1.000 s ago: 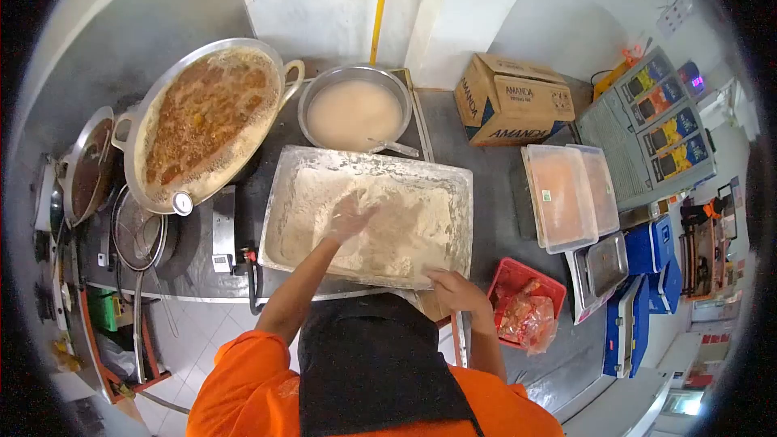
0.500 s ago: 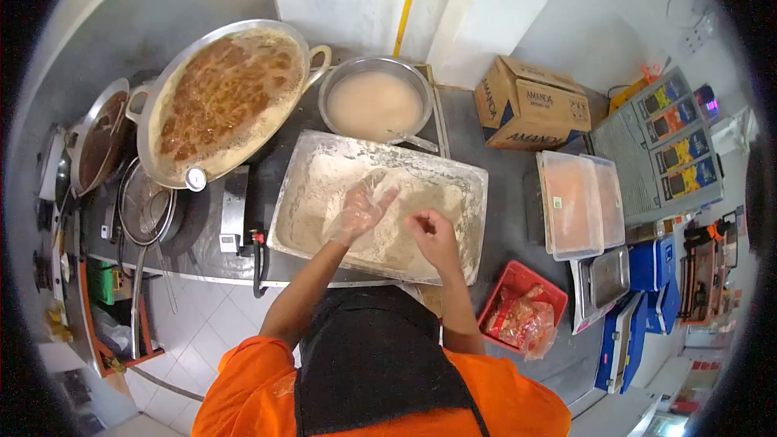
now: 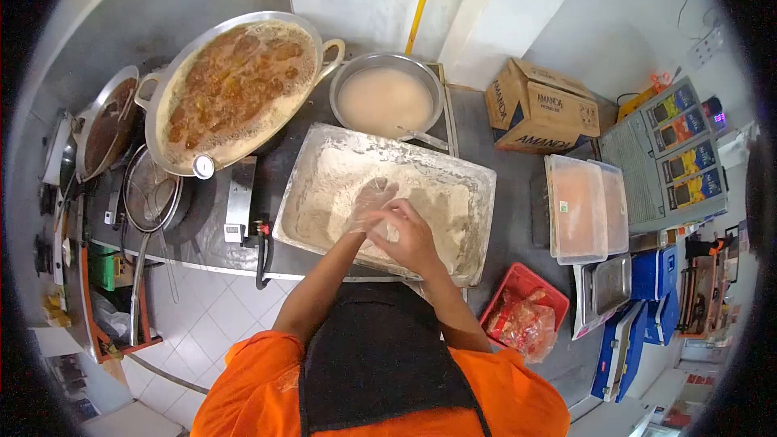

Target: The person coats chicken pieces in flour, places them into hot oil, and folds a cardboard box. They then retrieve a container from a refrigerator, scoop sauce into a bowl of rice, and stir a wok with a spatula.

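My left hand (image 3: 374,193) is over the flour in a large metal tray (image 3: 285,222), its fingers stretched out. A thin clear plastic glove, dusted white, appears to cover it. My right hand (image 3: 409,239) looks bare and lies across the left one near the wrist, its fingers bent onto the glove; the exact grip is partly hidden. Pale flour (image 3: 340,170) covers much of the tray's floor, thicker on the left. Behind the tray stands a metal bowl (image 3: 336,117) of pale, cloudy liquid, with a utensil handle (image 3: 425,140) leaning over its near rim.
At the left, a big two-handled pan (image 3: 151,133) holds bubbling oil with browned pieces and a dial thermometer (image 3: 203,166). Strainers (image 3: 152,194) hang nearby. On the right are a cardboard box (image 3: 541,109), plastic containers (image 3: 579,206) and a red basket (image 3: 558,291) with bagged raw meat.
My right hand has moved left and now touches my left hand near the wrist; before, it was apart with its fingers curled. The view has shifted slightly.
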### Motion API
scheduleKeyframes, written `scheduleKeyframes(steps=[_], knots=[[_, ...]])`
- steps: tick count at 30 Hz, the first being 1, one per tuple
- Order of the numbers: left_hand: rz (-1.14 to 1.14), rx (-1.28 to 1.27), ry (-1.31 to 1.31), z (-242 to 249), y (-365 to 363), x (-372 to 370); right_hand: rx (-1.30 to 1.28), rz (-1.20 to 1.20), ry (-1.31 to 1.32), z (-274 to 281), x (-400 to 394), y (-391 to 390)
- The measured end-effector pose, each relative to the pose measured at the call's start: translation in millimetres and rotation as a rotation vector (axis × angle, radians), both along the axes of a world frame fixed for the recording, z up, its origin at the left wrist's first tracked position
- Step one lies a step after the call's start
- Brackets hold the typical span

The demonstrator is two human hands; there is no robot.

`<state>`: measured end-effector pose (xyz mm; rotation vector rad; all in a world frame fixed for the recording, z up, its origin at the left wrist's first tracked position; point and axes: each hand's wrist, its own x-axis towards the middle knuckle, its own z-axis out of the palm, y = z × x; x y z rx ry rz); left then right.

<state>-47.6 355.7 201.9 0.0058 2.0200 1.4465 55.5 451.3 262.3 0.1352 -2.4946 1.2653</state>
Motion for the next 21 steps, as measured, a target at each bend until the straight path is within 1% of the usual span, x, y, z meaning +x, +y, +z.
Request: scheduleKeyframes(steps=[1,2,3,4,5,7,8,10,11,13,14,17,18,19,20,21], knots=[[-0.088,-0.100,-0.022,7.1,1.6,1.7,0.124,0.079,0.057,-8.0,-3.0,1.7],[-0.092,-0.098,-0.027,-11.1,2.5,4.8,0.126,0.076,0.053,-12.6,-9.3,1.8],[-0.211,-0.129,0.558,-46.2,1.9,7.0,0.188,-0.035,0.013,-16.2,-18.7,0.9],[-0.322,-0.155,1.145,-69.2,0.1,7.7,0.250,-0.146,-0.026,-21.3,-23.8,-0.8],[-0.322,-0.155,1.145,-72.6,-1.5,3.9,0.250,-0.146,-0.026,-29.1,-25.1,-2.3],[-0.391,-0.539,0.735,-77.4,-2.6,-8.5,0.342,-0.249,0.003,-43.0,-27.6,-4.8],[-0.385,-0.538,0.739,-74.7,-1.8,-11.1,0.344,-0.246,0.009,-40.1,-22.5,-9.1],[0.149,-0.194,0.666,-67.0,0.7,-12.2,0.340,-0.315,0.196,-32.3,-6.9,-19.2],[0.153,-0.195,0.660,-63.9,4.3,-8.9,0.342,-0.310,0.192,-36.0,-7.0,-20.8],[0.364,0.305,0.041,-56.9,14.9,-3.0,0.414,-0.355,0.282,-45.5,-9.2,-20.6],[0.360,0.306,0.040,-51.0,16.4,1.3,0.416,-0.359,0.282,-45.1,-13.8,-15.5],[0.068,-0.034,0.173,-36.6,19.4,19.0,0.426,-0.379,0.331,-38.9,-19.8,6.3],[0.240,0.026,0.355,-36.0,23.8,13.9,0.223,-0.323,0.228,-35.0,-17.3,9.6],[0.240,0.028,0.359,-34.9,23.2,12.9,0.022,-0.262,0.126,-32.4,-15.2,14.6],[0.260,-0.048,0.521,-22.0,19.4,14.3,-0.131,-0.112,0.099,-36.0,-12.9,27.9],[0.279,-0.126,0.680,-12.5,15.3,15.4,-0.129,-0.110,0.101,-34.3,-11.5,39.3]])
